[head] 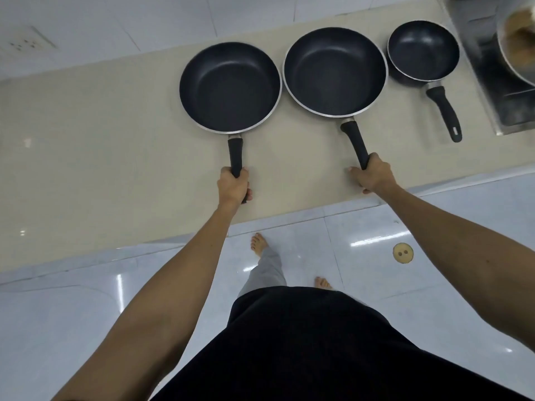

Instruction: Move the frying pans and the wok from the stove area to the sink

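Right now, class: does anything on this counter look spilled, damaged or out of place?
Nothing stands out. Three dark pans sit upright in a row, looking empty: the left hand grips the left pan, the right hand the middle pan; the small pan is untouched.

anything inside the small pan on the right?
Nothing visible: the small pan shows only its bare dark nonstick interior. It sits on the beige counter, untouched by either hand. What is under its base is hidden.
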Tool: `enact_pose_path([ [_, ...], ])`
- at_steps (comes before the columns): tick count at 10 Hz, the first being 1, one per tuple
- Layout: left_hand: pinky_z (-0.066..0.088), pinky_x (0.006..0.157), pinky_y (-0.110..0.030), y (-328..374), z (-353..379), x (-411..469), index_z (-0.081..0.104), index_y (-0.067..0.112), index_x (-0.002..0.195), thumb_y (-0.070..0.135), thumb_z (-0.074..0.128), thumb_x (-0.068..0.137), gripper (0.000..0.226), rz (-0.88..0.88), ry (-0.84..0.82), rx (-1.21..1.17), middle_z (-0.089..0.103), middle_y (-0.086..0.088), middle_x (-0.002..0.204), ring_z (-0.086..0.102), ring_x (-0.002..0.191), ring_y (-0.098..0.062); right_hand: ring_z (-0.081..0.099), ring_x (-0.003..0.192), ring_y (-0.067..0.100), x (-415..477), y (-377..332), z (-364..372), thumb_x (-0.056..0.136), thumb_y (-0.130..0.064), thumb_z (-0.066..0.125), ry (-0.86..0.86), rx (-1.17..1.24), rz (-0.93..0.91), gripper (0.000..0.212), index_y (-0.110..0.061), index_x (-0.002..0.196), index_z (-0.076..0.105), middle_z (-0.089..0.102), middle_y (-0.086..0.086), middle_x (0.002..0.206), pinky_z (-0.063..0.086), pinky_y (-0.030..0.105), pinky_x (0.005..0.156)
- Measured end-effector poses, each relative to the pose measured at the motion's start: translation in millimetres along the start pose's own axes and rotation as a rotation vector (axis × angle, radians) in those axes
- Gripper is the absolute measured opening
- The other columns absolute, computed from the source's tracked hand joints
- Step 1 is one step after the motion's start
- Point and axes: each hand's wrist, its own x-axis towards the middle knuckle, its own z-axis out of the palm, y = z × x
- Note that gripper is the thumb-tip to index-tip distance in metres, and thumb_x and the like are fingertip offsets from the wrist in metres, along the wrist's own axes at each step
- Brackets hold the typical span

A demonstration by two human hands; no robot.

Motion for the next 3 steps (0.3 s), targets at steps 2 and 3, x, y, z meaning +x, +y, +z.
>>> enact_pose_path([
  [2, 0.06, 0.084, -0.054, -33.6, 16.8, -57.7, 0.044, 0.0, 0.131, 0.025, 0.056, 0.102, 0.04, 0.047, 0.191, 0.15, 0.067, -0.025, 0.118, 0.07, 0.098, -0.043, 0.056, 0.09, 0.033, -21.3, 31.3, -9.8, 0.092, -0.039, 0.069, -0.013, -0.087, -0.169, 0.055, -0.001, 0.123, 0.046, 0.062, 0.023, 0.116, 0.045, 0.038, 0.072],
  [3, 0.057, 0.092, -0.053, -58.0, 35.4, -92.0, 0.037, 0.0, 0.141, 0.029, 0.056, 0.103, 0.052, 0.017, 0.231, 0.096, 0.067, -0.024, 0.114, 0.067, 0.106, -0.043, 0.056, 0.095, 0.032, -33.9, 52.9, -11.0, 0.092, -0.046, 0.069, -0.054, -0.084, -0.233, 0.063, -0.003, 0.132, 0.045, 0.061, 0.023, 0.124, 0.044, 0.034, 0.076],
])
